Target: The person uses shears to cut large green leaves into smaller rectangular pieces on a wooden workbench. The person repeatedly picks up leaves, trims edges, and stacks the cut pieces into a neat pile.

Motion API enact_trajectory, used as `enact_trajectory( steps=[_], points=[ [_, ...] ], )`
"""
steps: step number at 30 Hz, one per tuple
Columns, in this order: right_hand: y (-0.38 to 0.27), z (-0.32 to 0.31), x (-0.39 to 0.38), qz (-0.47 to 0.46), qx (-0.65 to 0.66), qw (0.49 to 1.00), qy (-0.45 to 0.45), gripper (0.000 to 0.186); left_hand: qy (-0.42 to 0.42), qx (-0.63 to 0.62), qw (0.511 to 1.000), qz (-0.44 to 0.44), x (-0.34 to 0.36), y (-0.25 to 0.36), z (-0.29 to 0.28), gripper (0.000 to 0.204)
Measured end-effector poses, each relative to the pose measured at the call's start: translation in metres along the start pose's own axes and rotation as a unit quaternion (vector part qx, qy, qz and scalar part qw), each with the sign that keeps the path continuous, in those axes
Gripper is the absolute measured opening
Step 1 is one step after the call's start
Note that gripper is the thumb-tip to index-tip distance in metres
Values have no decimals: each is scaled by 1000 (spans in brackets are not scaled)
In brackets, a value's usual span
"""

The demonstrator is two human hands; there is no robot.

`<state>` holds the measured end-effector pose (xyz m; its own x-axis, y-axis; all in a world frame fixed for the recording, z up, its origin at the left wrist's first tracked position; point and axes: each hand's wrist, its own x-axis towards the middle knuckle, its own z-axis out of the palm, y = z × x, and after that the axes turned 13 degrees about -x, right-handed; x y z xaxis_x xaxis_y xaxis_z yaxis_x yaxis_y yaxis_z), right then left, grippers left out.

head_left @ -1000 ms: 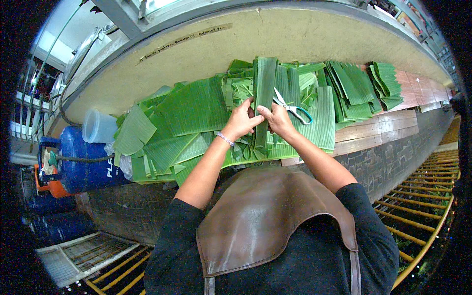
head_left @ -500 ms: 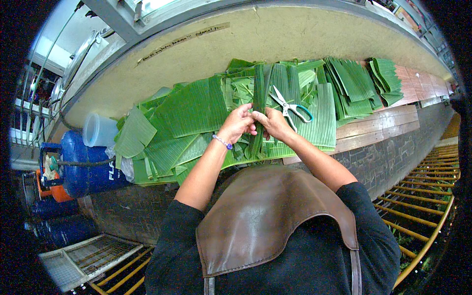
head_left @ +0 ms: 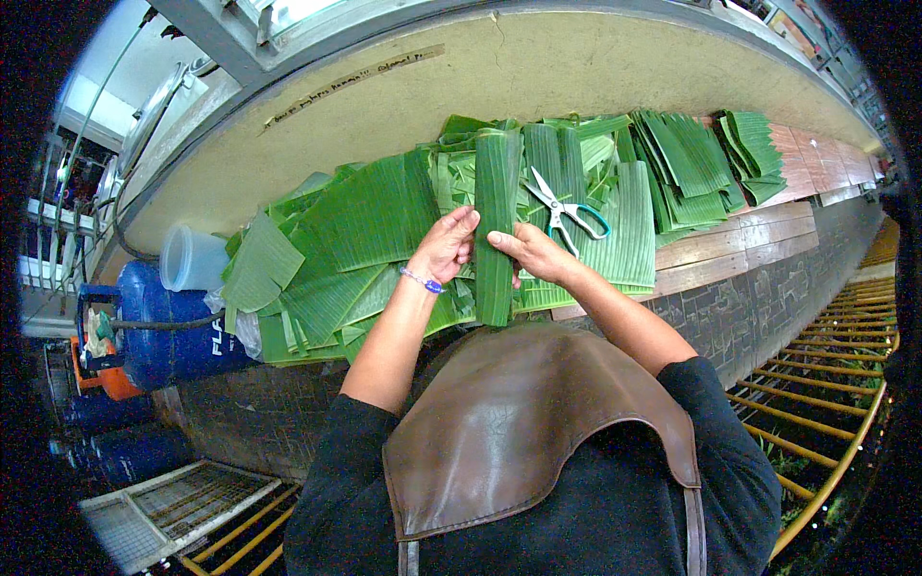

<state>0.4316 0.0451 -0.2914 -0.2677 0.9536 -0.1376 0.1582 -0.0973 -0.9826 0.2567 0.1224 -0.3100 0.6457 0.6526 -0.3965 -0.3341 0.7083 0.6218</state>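
A long folded strip of green banana leaf (head_left: 496, 182) stands upright between my hands, in front of my chest. My right hand (head_left: 536, 252) grips its right side, thumb pressed on the front face and fingers behind. At the left edge, my left hand (head_left: 445, 247) is closed, with thumb and fingers curled against the leaf; its fingertips are partly hidden. A pair of scissors (head_left: 557, 204) with white and teal handles lies open on the leaves just right of the strip. Broad banana leaf pieces (head_left: 370, 211) are spread beneath and to the left.
Stacked folded leaves (head_left: 682, 168) and a smaller leaf bundle (head_left: 752, 158) lie to the right on a wooden surface (head_left: 768, 235). At left stand a blue drum (head_left: 178, 331) and a translucent tub (head_left: 190, 257). A beige wall (head_left: 576, 67) rises behind; a yellow railing (head_left: 816, 442) runs at right.
The leaf strip has turned so that its broad face shows, where before it looked narrow. My left hand has shifted slightly left, away from my right hand. The scissors stay put.
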Motion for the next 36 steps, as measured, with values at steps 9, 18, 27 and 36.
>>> enact_trajectory(
  steps=[9, 18, 27, 36],
  points=[
    [0, -4, -2, 46, -73, 993, -76, 49, -59, 44, 995, 71, 3, 0, 0, 19],
    [-11, -2, -1, 48, -63, 997, -11, 41, -4, 125, 987, 103, 7, 0, 9, 17],
    [-11, -5, 20, -3, -479, 871, 106, 24, 23, 364, 930, 47, -5, -5, 40, 73],
    [-13, 26, 21, -101, -668, 729, 108, 19, 199, -50, 977, 64, 13, -28, 24, 29]
  ],
)
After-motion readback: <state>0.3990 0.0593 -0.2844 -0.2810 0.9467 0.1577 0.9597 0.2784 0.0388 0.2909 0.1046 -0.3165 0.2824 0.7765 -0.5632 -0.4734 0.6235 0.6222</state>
